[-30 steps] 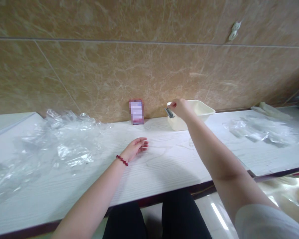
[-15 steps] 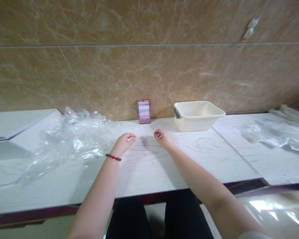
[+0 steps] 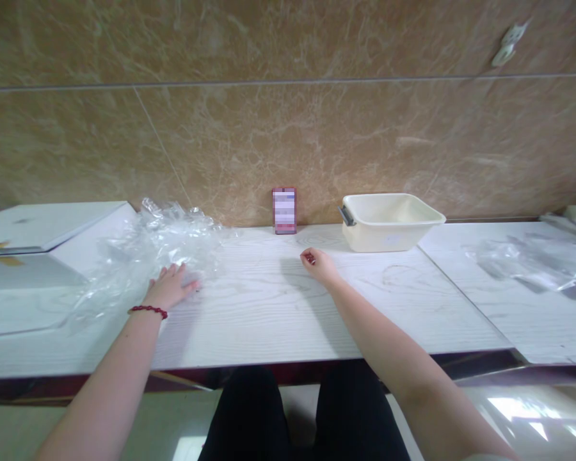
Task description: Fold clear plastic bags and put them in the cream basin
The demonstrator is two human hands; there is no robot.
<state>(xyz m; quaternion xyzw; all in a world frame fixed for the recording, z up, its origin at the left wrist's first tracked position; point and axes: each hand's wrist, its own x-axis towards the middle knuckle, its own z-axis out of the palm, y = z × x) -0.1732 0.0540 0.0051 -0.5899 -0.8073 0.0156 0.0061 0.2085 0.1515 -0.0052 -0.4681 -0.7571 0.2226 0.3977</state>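
White wood-grain desk (image 3: 254,314) meeting marbled wall (image 3: 269,134); left grip (image 3: 168,290) wide at crumpled clear plastic (image 3: 173,234); right grip (image 3: 320,266) curled, can't tell if holding.

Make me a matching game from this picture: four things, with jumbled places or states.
1. Phone
2. Cream tub
3. Left hand
4. Right hand

A. Curled, something dark red showing inside
B. Fingers spread, at the clear plastic
C. Propped upright by the wall
D. Has a gray handle

Pairs: 1-C, 2-D, 3-B, 4-A
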